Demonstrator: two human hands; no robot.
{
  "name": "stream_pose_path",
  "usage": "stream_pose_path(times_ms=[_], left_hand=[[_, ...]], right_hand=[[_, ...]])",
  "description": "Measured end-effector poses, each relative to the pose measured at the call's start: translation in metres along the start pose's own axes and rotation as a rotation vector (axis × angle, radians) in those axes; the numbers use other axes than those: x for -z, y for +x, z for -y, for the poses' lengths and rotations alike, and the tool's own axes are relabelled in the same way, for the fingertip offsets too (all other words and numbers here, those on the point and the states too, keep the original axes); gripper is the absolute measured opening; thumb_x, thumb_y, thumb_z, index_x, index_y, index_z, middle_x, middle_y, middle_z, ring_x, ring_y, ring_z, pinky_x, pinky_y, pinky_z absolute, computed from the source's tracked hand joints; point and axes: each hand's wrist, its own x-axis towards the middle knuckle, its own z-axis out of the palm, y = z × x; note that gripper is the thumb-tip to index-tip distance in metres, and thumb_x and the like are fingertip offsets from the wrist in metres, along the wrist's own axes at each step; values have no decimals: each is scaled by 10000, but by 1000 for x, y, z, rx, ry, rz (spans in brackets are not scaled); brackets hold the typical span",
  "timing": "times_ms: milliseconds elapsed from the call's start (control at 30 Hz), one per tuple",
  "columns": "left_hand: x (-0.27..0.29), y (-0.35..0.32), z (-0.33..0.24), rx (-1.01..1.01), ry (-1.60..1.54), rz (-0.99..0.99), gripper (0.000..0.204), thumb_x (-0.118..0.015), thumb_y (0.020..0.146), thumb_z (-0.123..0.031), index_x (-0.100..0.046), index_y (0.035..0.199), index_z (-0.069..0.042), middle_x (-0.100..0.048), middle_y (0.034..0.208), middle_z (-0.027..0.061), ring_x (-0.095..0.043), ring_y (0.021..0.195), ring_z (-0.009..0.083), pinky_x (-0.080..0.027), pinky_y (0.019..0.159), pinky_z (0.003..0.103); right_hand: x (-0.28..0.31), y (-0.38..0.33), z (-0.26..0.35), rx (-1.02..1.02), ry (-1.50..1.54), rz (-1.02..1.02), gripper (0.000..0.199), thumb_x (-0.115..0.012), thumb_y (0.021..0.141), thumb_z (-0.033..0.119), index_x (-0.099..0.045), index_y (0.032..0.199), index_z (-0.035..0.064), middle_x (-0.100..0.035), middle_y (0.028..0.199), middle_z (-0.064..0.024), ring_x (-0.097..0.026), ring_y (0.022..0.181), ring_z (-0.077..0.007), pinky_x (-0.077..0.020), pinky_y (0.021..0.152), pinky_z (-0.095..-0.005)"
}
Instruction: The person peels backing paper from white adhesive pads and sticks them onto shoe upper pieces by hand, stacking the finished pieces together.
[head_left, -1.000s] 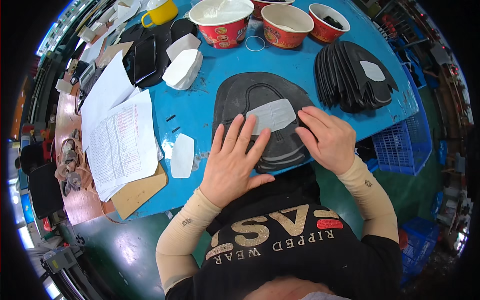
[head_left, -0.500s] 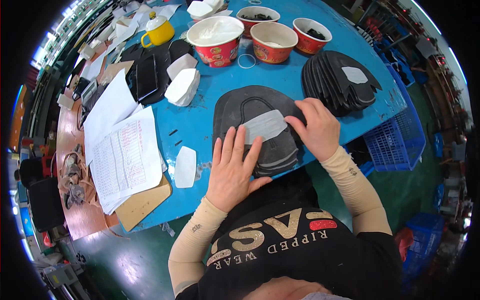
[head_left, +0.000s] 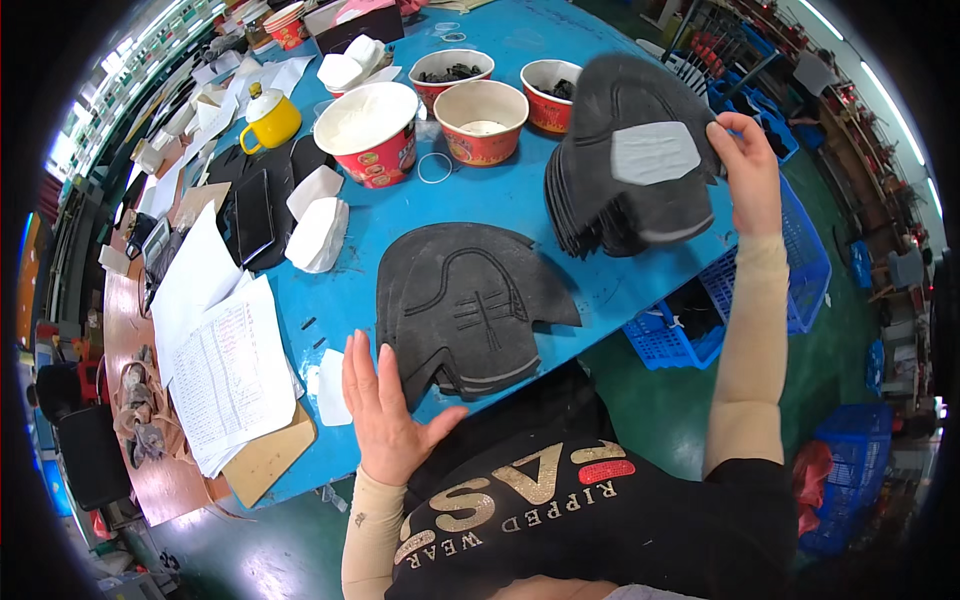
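My right hand (head_left: 750, 175) pinches the right edge of a black stitched panel (head_left: 620, 105), held over the pile of black panels (head_left: 572, 205) at the right. A pale patch (head_left: 656, 153) lies on the held panel. My left hand (head_left: 390, 425) is open, fingers extended and thumb apart, beside the lower left of the nearer black panels (head_left: 450, 280). The top one of these shows curved and crossing stitch lines and a notched edge. Partly behind my left fingers, a white patch (head_left: 331, 385) lies on the blue table (head_left: 480, 200).
Several red paper tubs (head_left: 375, 160) stand at the back, near a yellow enamel mug (head_left: 271, 122). A stack of white patches (head_left: 318, 235), a phone (head_left: 254, 219) and printed sheets (head_left: 225, 370) lie at the left. Blue crates (head_left: 665, 340) are beyond the table's right edge.
My right hand has lifted the panel with its pale patch off the nearer panels and carried it right, over the pile. My left hand has moved off it, leftward. The view has shifted.
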Motion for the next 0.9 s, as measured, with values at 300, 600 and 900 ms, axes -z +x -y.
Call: stream_pose_path(times_ms=[300, 600, 900], left_hand=[[-6, -7, 0, 109, 73, 4, 824, -685, 782, -447, -311, 1387, -31, -266, 1441, 249, -283, 1307, 443, -256, 1046, 513], [-4, -9, -6, 144, -28, -63, 771, -797, 664, -298, -441, 1297, -38, -355, 1370, 229, -356, 1254, 426, -314, 999, 518], [-5, -6, -3, 114, -44, -82, 635, -790, 634, -256, -550, 1171, -19, -461, 1276, 189, -450, 1178, 383, -400, 938, 456]], right_hand=[[19, 49, -59, 157, -607, 23, 286, -642, 839, 223, -612, 1060, 43, -604, 843, -5, -557, 773, -109, -448, 699, -268], [-195, 72, 11, 111, 47, 532, 271, -523, 817, 6, -548, 1086, 17, -575, 977, -35, -539, 913, -128, -439, 804, -245], [-352, 57, 17, 501, -502, 626, 160, -600, 780, 117, -665, 924, 92, -681, 926, -95, -654, 862, -217, -497, 785, -338]])
